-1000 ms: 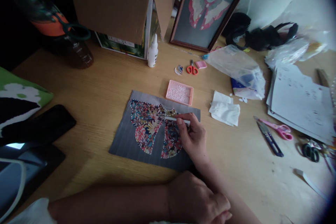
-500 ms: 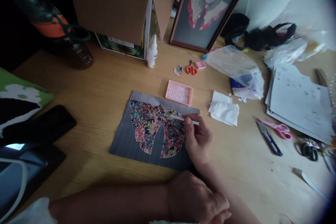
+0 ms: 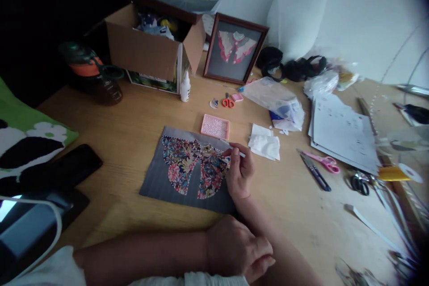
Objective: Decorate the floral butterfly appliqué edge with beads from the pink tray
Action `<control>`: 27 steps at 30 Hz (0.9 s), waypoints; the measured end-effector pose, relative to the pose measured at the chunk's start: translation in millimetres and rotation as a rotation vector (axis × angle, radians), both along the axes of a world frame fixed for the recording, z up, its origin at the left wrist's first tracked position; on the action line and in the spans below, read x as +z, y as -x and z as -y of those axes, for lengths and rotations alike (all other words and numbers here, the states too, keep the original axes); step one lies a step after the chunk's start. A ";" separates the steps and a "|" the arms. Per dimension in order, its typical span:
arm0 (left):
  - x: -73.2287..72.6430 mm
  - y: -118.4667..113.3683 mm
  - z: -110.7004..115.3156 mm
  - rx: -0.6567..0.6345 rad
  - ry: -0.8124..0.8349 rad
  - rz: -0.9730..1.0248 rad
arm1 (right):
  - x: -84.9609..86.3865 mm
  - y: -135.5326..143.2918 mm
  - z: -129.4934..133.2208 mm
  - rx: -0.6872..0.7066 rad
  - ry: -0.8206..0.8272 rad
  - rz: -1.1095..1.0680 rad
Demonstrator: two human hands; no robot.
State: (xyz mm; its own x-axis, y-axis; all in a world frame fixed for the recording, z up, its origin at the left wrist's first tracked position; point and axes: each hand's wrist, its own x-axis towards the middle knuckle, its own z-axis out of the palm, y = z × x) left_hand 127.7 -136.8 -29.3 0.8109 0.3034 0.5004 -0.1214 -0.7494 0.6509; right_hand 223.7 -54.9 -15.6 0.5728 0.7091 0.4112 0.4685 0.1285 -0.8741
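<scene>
My right hand (image 3: 240,172) pinches a thin white stick-like tool (image 3: 237,149). The tool's tip points up and left, near the lower edge of a pink tray (image 3: 216,127) that holds many tiny white beads. Beneath and left of that hand lies a grey sheet (image 3: 152,183) bearing a floral, collar-shaped fabric piece (image 3: 179,161). White bead-like dots line the piece's edges. My left hand (image 3: 234,248) is curled closed in front of the sheet, over my right forearm, with nothing visible in its fingers.
Behind stand a white dropper bottle (image 3: 185,87), an open cardboard box (image 3: 144,49) and a framed collar picture (image 3: 234,49). Orange-handled scissors (image 3: 228,102) and tissues (image 3: 264,143) lie nearby. To the right are a cutter knife (image 3: 317,173), pink scissors (image 3: 326,161) and papers (image 3: 343,132).
The tool's tip has moved from the floral fabric's neckline up toward the bead tray, tilting more steeply. My left hand stays curled. The camera view has shifted, showing more of the right side.
</scene>
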 end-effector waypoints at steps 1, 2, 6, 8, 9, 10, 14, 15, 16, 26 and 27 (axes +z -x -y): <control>0.4 0.5 0.1 -0.007 -0.009 -0.006 | 0.3 0.5 -0.3 0.005 -0.014 0.001; 1.1 1.0 -0.1 -0.018 -0.014 -0.013 | 0.5 1.0 -0.4 0.007 -0.031 0.001; 6.6 3.0 -2.2 -0.047 0.008 -0.035 | -1.0 2.1 -1.2 0.006 -0.093 0.024; 8.0 2.3 -2.8 -0.041 0.004 -0.049 | -2.1 2.0 -1.6 -0.004 -0.101 0.042; 7.6 1.2 -2.7 -0.038 -0.004 -0.053 | -2.5 1.8 -1.7 -0.014 -0.103 0.048; 6.5 -0.3 -2.3 -0.035 -0.014 -0.057 | -2.9 1.5 -1.7 -0.025 -0.104 0.054; -1.8 -8.4 0.7 -0.047 -0.040 -0.090 | -4.0 0.0 -0.7 -0.075 -0.084 0.076; -3.4 -9.9 1.5 -0.049 -0.050 -0.101 | -4.3 -0.4 -0.5 -0.086 -0.073 0.081; -4.6 -10.9 2.1 -0.046 -0.062 -0.107 | -4.7 -0.7 -0.3 -0.096 -0.064 0.085; -2.9 -11.5 0.9 -0.028 -0.130 -0.099 | -8.0 -2.9 -4.2 -0.180 -0.032 0.105; -2.5 -10.5 1.1 -0.026 -0.142 -0.080 | -8.0 -2.7 -4.3 -0.188 -0.033 0.100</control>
State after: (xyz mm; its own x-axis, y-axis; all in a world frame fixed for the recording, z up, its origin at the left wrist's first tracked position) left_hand 138.2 -137.9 -31.9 0.8564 0.2124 0.4707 -0.0941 -0.8320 0.5467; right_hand 226.4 -50.5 -23.6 0.6491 0.5789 0.4935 0.5708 0.0582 -0.8190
